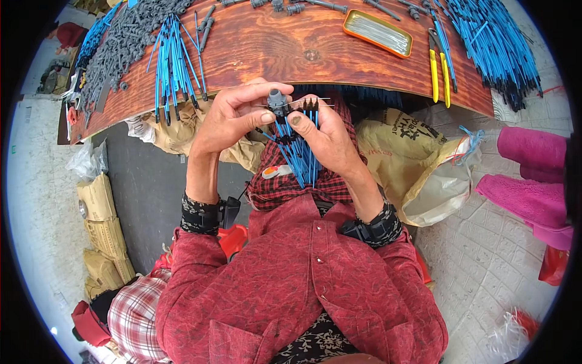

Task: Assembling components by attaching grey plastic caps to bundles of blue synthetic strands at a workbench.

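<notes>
Over my lap, at the table's front edge, my left hand (229, 118) grips a grey plastic fitting (277, 102) between thumb and fingers. Thin blue rods with black ends (298, 159) hang fanned out below the fitting. My right hand (332, 142) is closed, its thumb pressing on the black ends of several rods. A fine straight metal wire (322, 99) sticks out past my right fingers, and another thin wire end shows by my left fingers. How the wires run through the fitting and rod ends is partly hidden by my fingers.
On the wooden table (260, 54) lie a heap of grey fittings (130, 39), blue rods (173, 67), a larger rod pile (494, 45), an orange-rimmed tin of wires (345, 30) and yellow-handled pliers (434, 76). An open sack (418, 176) stands right of my lap.
</notes>
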`<action>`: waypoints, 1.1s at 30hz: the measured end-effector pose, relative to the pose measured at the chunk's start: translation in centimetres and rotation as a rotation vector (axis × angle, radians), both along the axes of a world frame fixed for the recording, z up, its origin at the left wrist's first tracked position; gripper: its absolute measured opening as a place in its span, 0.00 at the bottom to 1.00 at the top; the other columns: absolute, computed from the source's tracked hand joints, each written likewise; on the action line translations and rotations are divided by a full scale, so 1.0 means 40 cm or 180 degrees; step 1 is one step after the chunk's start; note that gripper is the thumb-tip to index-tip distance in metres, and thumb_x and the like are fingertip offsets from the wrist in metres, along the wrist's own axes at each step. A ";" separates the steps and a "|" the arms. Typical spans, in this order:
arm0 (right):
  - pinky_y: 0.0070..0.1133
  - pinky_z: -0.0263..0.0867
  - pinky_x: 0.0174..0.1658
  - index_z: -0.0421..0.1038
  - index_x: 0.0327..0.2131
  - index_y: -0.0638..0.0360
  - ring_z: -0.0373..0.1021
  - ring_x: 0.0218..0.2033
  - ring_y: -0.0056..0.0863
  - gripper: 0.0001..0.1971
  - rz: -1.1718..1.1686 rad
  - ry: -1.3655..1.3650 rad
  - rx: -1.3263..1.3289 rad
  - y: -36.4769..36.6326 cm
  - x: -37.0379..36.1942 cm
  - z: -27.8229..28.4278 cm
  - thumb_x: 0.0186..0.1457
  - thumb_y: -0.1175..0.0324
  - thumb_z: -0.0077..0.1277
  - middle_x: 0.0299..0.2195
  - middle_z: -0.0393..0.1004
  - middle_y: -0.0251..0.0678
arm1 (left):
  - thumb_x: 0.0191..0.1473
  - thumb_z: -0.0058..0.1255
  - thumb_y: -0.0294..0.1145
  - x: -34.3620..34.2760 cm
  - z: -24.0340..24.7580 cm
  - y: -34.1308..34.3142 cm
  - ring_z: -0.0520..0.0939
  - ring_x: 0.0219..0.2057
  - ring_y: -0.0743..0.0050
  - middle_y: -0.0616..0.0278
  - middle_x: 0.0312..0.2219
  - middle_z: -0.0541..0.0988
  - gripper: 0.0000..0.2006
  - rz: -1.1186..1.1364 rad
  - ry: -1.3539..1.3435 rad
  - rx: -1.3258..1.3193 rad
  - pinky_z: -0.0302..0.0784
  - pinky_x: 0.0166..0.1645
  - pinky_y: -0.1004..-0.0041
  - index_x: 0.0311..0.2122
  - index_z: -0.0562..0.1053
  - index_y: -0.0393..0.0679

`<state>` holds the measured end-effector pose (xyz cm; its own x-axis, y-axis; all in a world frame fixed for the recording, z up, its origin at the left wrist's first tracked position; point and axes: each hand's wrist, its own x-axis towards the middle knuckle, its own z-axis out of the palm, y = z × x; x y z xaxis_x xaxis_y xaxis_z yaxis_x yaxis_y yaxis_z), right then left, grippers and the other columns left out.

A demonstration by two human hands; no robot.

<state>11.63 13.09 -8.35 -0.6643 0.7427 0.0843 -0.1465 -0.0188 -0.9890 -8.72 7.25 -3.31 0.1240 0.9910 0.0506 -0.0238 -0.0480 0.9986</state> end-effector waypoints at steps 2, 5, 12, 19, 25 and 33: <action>0.26 0.66 0.41 0.69 0.41 0.66 0.70 0.34 0.24 0.15 -0.0060 -0.0090 0.0060 -0.010 -0.001 0.017 0.63 0.61 0.52 0.31 0.74 0.40 | 0.52 0.62 0.27 -0.004 0.008 0.001 0.78 0.47 0.74 0.63 0.42 0.77 0.22 -0.0132 0.0114 0.0032 0.73 0.53 0.74 0.53 0.75 0.36; 0.29 0.67 0.40 0.69 0.41 0.67 0.72 0.34 0.32 0.15 -0.0234 -0.0270 0.0268 -0.028 -0.011 0.027 0.62 0.62 0.52 0.31 0.75 0.45 | 0.52 0.62 0.28 -0.012 -0.023 -0.001 0.78 0.46 0.74 0.63 0.43 0.77 0.22 -0.0133 -0.0023 0.0105 0.73 0.52 0.74 0.53 0.75 0.37; 0.32 0.66 0.41 0.68 0.42 0.67 0.73 0.34 0.40 0.15 -0.0231 -0.0359 0.0442 -0.028 -0.022 0.009 0.62 0.63 0.51 0.31 0.75 0.48 | 0.51 0.64 0.30 -0.024 -0.042 -0.008 0.78 0.45 0.76 0.63 0.42 0.78 0.23 -0.0092 -0.0051 0.0198 0.74 0.50 0.76 0.52 0.75 0.37; 0.27 0.67 0.38 0.68 0.41 0.66 0.73 0.31 0.30 0.14 -0.0421 -0.0206 0.0327 -0.026 -0.027 0.012 0.63 0.63 0.50 0.30 0.76 0.43 | 0.51 0.63 0.27 -0.010 -0.024 -0.002 0.79 0.47 0.76 0.63 0.45 0.78 0.25 0.0165 0.0007 -0.0091 0.74 0.52 0.75 0.55 0.73 0.35; 0.23 0.67 0.35 0.69 0.38 0.66 0.69 0.30 0.18 0.15 -0.0467 -0.0306 0.0119 -0.018 -0.015 0.024 0.60 0.61 0.54 0.28 0.74 0.34 | 0.51 0.63 0.29 -0.005 -0.025 0.006 0.79 0.47 0.74 0.61 0.45 0.80 0.24 0.0113 0.0180 -0.0048 0.75 0.53 0.73 0.54 0.74 0.36; 0.19 0.68 0.33 0.71 0.36 0.66 0.68 0.29 0.14 0.13 -0.0526 -0.0320 -0.0028 -0.012 -0.014 0.014 0.57 0.65 0.58 0.27 0.74 0.32 | 0.52 0.61 0.27 0.011 -0.019 0.016 0.79 0.44 0.77 0.62 0.43 0.79 0.21 0.0151 0.0292 -0.0017 0.75 0.49 0.76 0.53 0.75 0.37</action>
